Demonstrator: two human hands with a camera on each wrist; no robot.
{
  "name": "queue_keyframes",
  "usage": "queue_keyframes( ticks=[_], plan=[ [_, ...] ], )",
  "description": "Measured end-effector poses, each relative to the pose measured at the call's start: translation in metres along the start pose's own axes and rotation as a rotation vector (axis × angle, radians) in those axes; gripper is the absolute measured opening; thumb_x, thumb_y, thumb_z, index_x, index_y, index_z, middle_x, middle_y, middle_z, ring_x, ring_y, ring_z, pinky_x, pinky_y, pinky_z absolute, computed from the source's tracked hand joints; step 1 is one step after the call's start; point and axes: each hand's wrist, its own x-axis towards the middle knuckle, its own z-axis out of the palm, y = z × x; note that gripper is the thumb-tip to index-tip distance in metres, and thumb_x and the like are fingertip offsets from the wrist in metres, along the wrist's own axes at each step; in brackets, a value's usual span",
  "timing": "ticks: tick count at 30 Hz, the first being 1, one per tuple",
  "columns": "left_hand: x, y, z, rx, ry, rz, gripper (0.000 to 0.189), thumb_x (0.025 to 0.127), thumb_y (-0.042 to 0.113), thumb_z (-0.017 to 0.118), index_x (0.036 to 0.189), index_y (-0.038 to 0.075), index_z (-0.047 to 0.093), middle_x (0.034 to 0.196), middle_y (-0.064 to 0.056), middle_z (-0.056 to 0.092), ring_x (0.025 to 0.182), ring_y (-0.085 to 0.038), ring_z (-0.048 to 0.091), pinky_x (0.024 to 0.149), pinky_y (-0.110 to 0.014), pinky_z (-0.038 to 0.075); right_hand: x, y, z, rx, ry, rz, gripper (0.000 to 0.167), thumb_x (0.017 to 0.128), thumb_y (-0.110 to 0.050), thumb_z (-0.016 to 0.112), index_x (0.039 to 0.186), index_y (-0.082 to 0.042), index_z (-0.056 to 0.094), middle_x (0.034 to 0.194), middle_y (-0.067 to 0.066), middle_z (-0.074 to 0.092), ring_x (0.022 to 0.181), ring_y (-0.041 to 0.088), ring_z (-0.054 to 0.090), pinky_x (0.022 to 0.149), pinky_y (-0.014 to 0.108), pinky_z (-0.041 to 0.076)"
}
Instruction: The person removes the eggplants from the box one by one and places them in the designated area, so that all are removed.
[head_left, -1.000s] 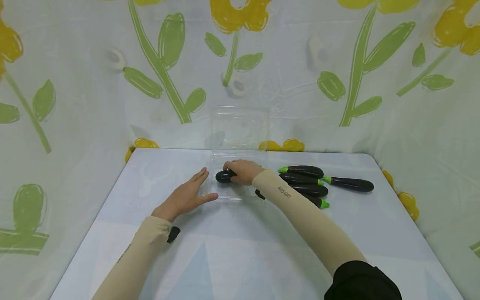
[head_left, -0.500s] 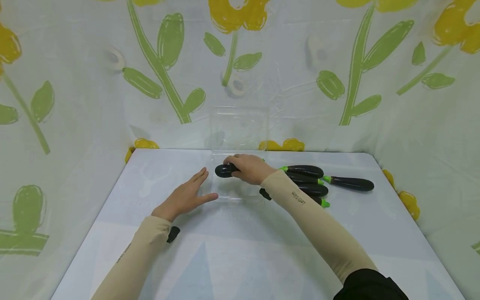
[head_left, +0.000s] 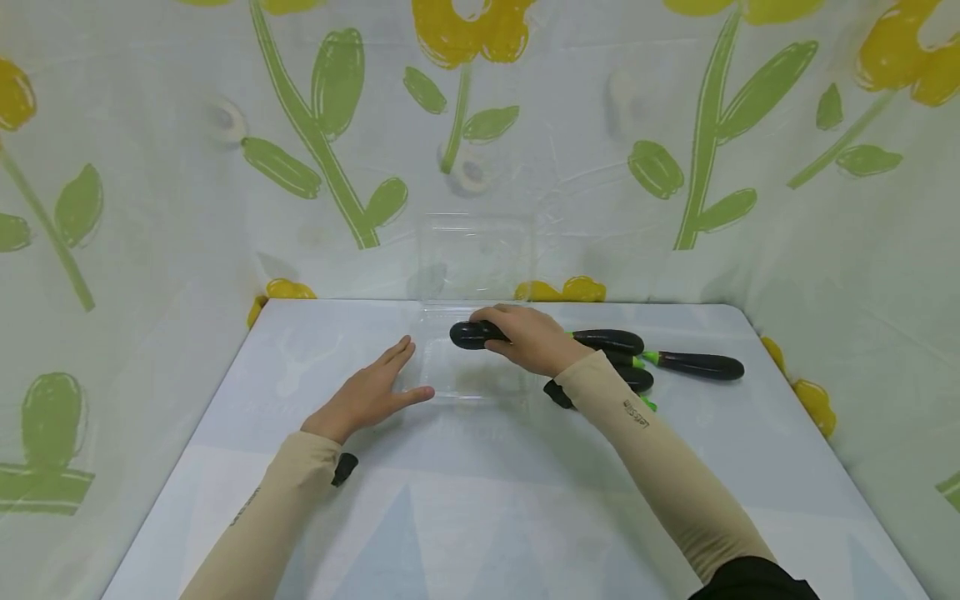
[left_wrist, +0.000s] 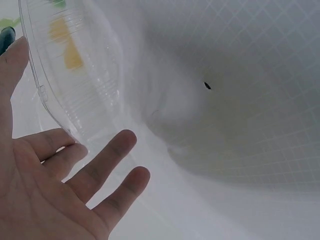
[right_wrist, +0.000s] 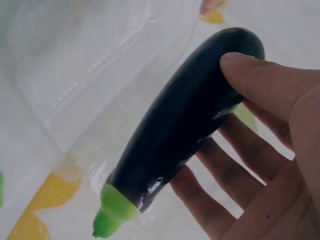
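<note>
A dark purple eggplant point(head_left: 467, 336) with a green stem end is held by my right hand point(head_left: 531, 339) above the clear plastic container point(head_left: 442, 393). In the right wrist view, my thumb lies on top of the eggplant point(right_wrist: 185, 110) near its rounded end, with the fingers curled beneath. My left hand point(head_left: 366, 395) stays at the container's left side, fingers spread and thumb out, gripping nothing. In the left wrist view, some fingers of the left hand point(left_wrist: 47, 187) are at the container's edge point(left_wrist: 75, 90); whether they press on it I cannot tell.
The container's clear lid point(head_left: 480, 254) stands raised at the back, near the flowered curtain point(head_left: 585, 167). Right of the container lie several more eggplants, partly hidden by my right arm; one eggplant point(head_left: 701, 366) sits farther right on the white table point(head_left: 450, 517).
My right hand has lifted the eggplant from low in the container and carried it up and to the right. The left hand keeps its place.
</note>
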Motion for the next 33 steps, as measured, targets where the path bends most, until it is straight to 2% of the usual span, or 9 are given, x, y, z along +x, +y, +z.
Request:
queue_keyframes(
  ticks=[10,22,30,33],
  plan=[
    [-0.001,0.001,-0.001,-0.003,0.002,0.008,0.101,0.09,0.066,0.064,0.162,0.007,0.022,0.169,-0.006,0.015,0.153,-0.03,0.021,0.12,-0.054,0.025,-0.027,0.017,-0.004,0.004,0.082,0.027,0.046,0.096,-0.021,0.072,0.14,-0.019,0.058,0.136,0.003,0.063,0.119,0.021,0.061,0.102,0.04,0.051],
    [-0.003,0.001,-0.001,-0.018,-0.009,0.012,0.101,0.091,0.065,0.063,0.162,0.008,0.02,0.17,-0.004,0.013,0.153,-0.03,0.021,0.12,-0.054,0.025,-0.055,0.037,-0.024,-0.018,0.179,0.002,0.049,0.094,-0.016,0.075,0.14,-0.014,0.06,0.135,0.008,0.064,0.119,0.026,0.063,0.099,0.043,0.053],
    [-0.003,0.0,-0.001,-0.012,0.008,0.023,0.102,0.091,0.067,0.063,0.162,0.006,0.022,0.169,-0.006,0.015,0.152,-0.031,0.022,0.12,-0.054,0.025,-0.073,0.049,-0.035,-0.066,0.253,-0.022,0.05,0.093,-0.014,0.076,0.14,-0.012,0.06,0.127,0.013,0.067,0.111,0.03,0.066,0.092,0.046,0.055],
    [-0.003,0.0,-0.001,-0.011,0.007,0.023,0.103,0.09,0.069,0.062,0.162,0.006,0.022,0.169,-0.006,0.015,0.153,-0.03,0.022,0.12,-0.054,0.025,-0.081,0.054,-0.038,-0.079,0.264,-0.014,0.051,0.092,-0.014,0.077,0.14,-0.013,0.06,0.129,0.011,0.066,0.115,0.029,0.064,0.096,0.046,0.054]
  ],
)
